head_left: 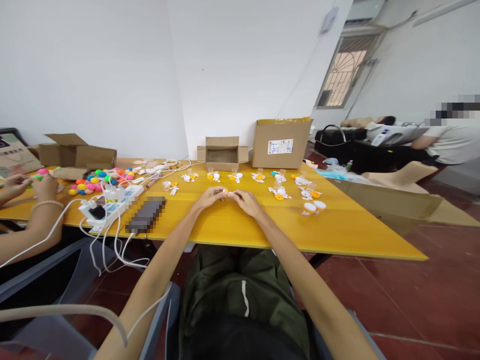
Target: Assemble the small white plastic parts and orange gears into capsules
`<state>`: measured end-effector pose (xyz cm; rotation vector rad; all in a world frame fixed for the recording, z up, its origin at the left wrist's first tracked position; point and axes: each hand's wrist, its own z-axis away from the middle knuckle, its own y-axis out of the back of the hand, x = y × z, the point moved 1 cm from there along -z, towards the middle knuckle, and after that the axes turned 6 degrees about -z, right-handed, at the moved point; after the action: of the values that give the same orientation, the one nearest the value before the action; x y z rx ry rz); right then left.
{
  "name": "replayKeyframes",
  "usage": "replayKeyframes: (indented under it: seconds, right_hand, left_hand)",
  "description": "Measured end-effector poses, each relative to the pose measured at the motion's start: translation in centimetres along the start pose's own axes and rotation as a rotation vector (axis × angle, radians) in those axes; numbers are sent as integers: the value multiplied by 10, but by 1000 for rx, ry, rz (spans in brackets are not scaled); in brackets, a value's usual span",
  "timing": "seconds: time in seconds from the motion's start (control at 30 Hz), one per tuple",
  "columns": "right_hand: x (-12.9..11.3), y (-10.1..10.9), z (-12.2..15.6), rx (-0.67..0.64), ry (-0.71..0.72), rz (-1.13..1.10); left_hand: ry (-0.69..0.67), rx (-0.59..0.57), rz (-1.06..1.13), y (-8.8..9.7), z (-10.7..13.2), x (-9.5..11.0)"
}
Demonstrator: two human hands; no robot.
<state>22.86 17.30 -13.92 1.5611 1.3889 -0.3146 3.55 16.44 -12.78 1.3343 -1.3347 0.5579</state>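
My left hand [212, 197] and my right hand [246, 202] meet above the middle of the yellow table [221, 225]. Between their fingertips is a small orange-and-white plastic piece [225, 193], partly covered by the fingers. Both hands are closed on it, the left from one side and the right from the other. Beyond them lie small groups of white and orange plastic parts [258, 177] with clear cups, spread in a row. To the right stand two small white-lidded containers [309, 207], side by side.
A small open carton [222, 154] and a larger taped box [282, 144] stand against the wall. On the left are a power strip [112, 206] with cables, a phone [146, 214], and several colourful balls [88, 183]. A co-worker's hands [45, 186] work there. An opened carton [382, 200] lies beyond the right edge.
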Motion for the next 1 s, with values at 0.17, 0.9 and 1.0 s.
replayKeyframes:
  seconds: [0.17, 0.9, 1.0]
  right_hand:
    - [2, -3, 1, -7, 0, -68]
    - [-3, 0, 1, 25, 40, 14]
    - [-2, 0, 1, 16, 32, 16]
  left_hand:
    - [4, 5, 4, 0, -1, -1]
    - [-2, -2, -3, -1, 0, 0]
    - [-5, 6, 2, -1, 0, 1]
